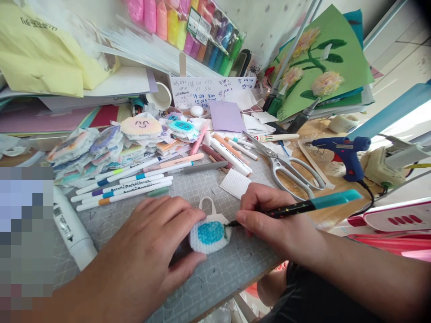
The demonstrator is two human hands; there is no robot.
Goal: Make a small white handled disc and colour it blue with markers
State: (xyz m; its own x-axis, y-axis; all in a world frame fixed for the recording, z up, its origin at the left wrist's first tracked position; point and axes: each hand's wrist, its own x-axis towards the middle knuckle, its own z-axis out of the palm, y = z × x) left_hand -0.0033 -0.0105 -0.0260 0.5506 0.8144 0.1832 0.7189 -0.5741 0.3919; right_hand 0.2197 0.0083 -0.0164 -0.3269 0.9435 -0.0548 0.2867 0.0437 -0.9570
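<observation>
Between the thumb and fingers of my left hand [158,233] is a small white textured bag-shaped piece [211,234] with a loop at its top and a blue oval in its middle. It rests close to the grey cutting mat [222,273]. My right hand [269,220] grips a black marker pen [286,210] with coloured specks and a teal end. The pen's dark tip meets the right edge of the white piece, where a dark green mark shows. A white textured square [235,183] lies just behind my right hand.
Several white acrylic markers [134,190] lie left of centre, behind my left hand. Scissors [289,168] and a blue glue gun [350,152] lie to the right. Painted padded pieces [141,128] are piled at the back left. A thick white marker [72,233] lies at the left.
</observation>
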